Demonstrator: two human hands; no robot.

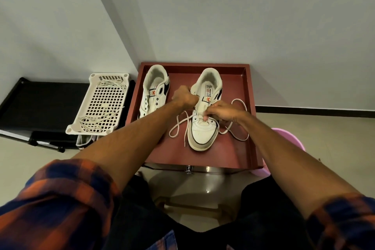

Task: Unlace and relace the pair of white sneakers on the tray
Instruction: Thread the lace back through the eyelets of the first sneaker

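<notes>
A red tray (233, 87) holds both sneakers side by side, long axes running near to far, toes near, heels far. A white basket (95, 103) with spare laces sits to its left. The left sneaker (154, 91) is unlaced. The left hand (184, 97) grips the right sneaker (203, 134) at its left side. The right hand (221, 111) has its fingers (206, 117) pinched together on the lace (178, 126) at the lower eyelets.

Pale grey walls (243, 16) meet at a corner above a glossy beige floor (324, 128) with black skirting (314, 110).
</notes>
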